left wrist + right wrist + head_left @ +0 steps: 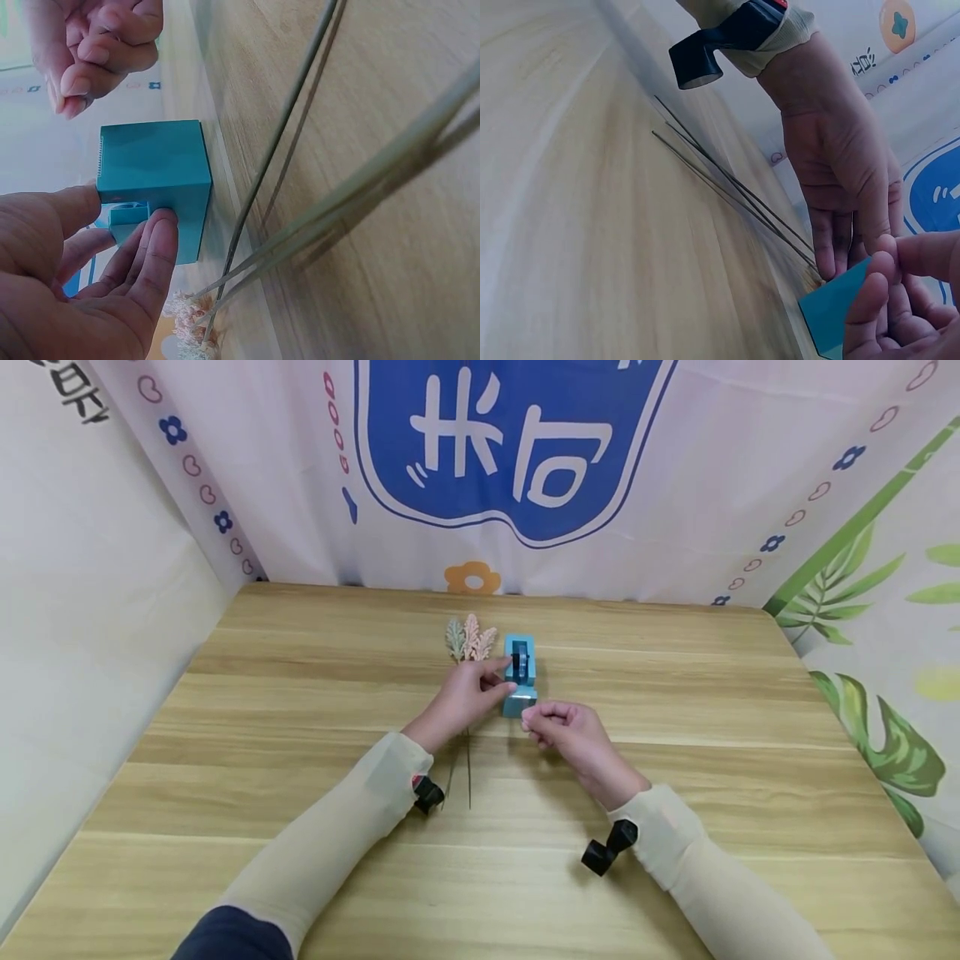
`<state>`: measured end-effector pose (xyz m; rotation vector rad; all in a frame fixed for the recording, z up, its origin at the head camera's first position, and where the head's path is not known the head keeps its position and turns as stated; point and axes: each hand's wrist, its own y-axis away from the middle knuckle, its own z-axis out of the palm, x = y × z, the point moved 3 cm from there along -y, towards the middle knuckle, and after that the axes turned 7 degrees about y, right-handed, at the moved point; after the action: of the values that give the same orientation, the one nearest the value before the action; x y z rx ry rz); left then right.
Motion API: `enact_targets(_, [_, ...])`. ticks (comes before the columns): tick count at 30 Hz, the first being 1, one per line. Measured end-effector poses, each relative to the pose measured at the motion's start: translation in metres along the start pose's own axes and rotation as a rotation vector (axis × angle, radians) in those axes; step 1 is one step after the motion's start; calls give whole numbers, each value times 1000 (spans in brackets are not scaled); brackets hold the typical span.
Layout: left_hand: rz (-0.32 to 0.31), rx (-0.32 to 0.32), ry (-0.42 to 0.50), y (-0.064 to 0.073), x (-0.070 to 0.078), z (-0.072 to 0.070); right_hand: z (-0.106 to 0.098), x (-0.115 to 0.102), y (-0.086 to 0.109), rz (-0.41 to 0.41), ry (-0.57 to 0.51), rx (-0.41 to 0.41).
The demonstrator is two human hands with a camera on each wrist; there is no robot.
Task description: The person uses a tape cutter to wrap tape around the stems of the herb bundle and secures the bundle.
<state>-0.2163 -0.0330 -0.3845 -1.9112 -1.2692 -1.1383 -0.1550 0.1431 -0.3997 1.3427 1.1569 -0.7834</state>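
A teal tape dispenser [512,708] stands on the table with a roll of tape [523,660] in its well. My left hand [467,689] grips it from the left side; in the left wrist view, thumb and fingers close about the narrow part of the dispenser [154,154]. Just off its near end, my right hand [573,735] pinches the end of a short clear strip of tape between thumb and index finger. Beside the dispenser lie several artificial flower stems with pink and grey-green heads [471,635], partly covered by my left hand.
Thin stems [735,184] run toward the near side of the wooden table [300,710], below my left wrist. A printed curtain [300,468] hangs along the back edge, with pale cloth at both sides. Each wrist carries a black camera [611,847].
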Motion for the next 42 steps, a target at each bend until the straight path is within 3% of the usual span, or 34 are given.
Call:
enact_targets(21, [17, 7, 18, 2, 1, 0, 7, 15, 21, -20, -53, -55])
enact_targets(42, [20, 5, 20, 2, 1, 1, 17, 18, 39, -15, -103, -30])
